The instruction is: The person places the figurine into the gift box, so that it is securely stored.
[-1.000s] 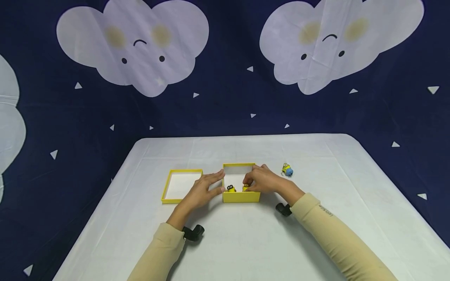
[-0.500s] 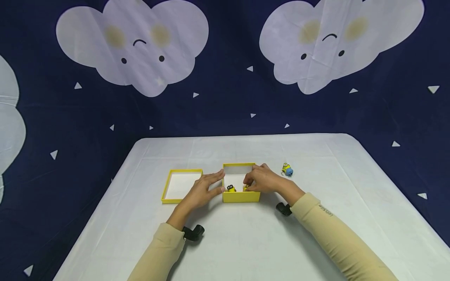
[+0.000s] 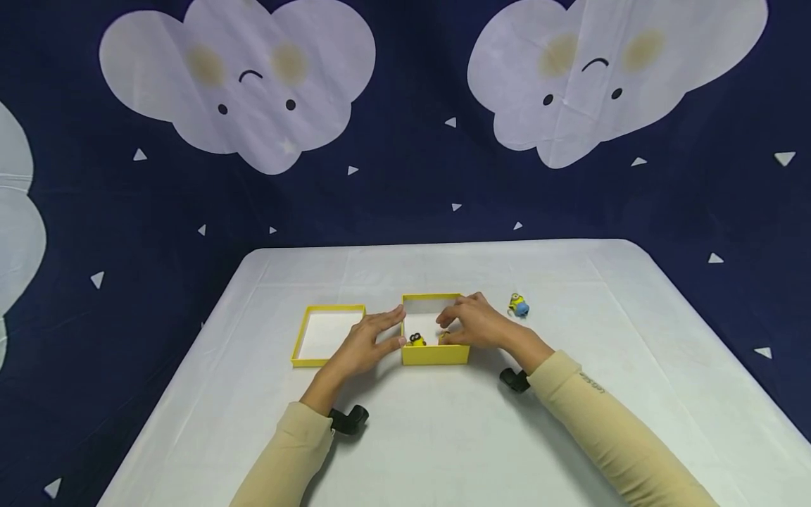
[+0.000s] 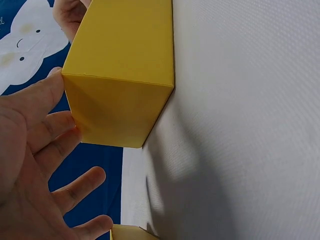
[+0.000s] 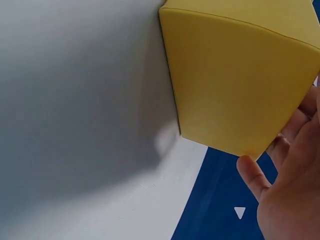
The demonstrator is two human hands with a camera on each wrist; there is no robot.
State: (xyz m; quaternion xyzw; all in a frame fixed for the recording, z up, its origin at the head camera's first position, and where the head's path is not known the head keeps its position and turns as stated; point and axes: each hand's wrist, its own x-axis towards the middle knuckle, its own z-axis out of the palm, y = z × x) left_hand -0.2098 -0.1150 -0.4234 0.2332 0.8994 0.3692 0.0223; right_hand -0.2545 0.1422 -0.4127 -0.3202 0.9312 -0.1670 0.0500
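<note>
The open yellow box point(image 3: 434, 355) stands on the white table. My left hand point(image 3: 361, 346) touches its left side with straight, spread fingers; the left wrist view shows this hand point(image 4: 37, 150) with fingertips against the yellow wall point(image 4: 120, 107). Over the right wall reaches my right hand point(image 3: 478, 324), its thumb and fingers parted around a small yellow figure point(image 3: 445, 337) that they partly hide. A goggled yellow figure point(image 3: 417, 340) is in the box's near left corner. In the right wrist view, the right hand point(image 5: 295, 175) bends over the box edge point(image 5: 240, 85), fingertips hidden.
A shallow yellow-rimmed lid point(image 3: 326, 334) with a white inside lies left of the box, close to my left hand. A yellow and blue figure point(image 3: 518, 305) lies on the table beyond my right wrist. A dark blue cloud-patterned cloth point(image 3: 405, 197) hangs behind the table.
The thumb and fingers of my right hand have spread apart at the figure inside the box, and its wrist has shifted slightly right. My left hand has stayed in place.
</note>
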